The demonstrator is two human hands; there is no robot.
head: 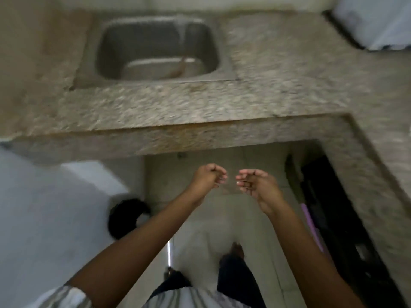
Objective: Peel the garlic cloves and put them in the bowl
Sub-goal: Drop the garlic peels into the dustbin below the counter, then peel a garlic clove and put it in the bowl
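Neither garlic cloves nor a bowl are in view. My left hand is held out below the counter's front edge, its fingers curled into a fist with nothing visible in it. A small gap to its right, my right hand hangs at the same height with curled fingers facing the left hand, and I see nothing in it either. Both hands hover over the tiled floor and touch nothing. The picture is blurred by motion.
An L-shaped speckled stone counter carries a steel sink with a brownish thing lying in it. A white object stands at the back right. A white box and a black round thing stand on the left. Under the counter's right wing is a dark opening.
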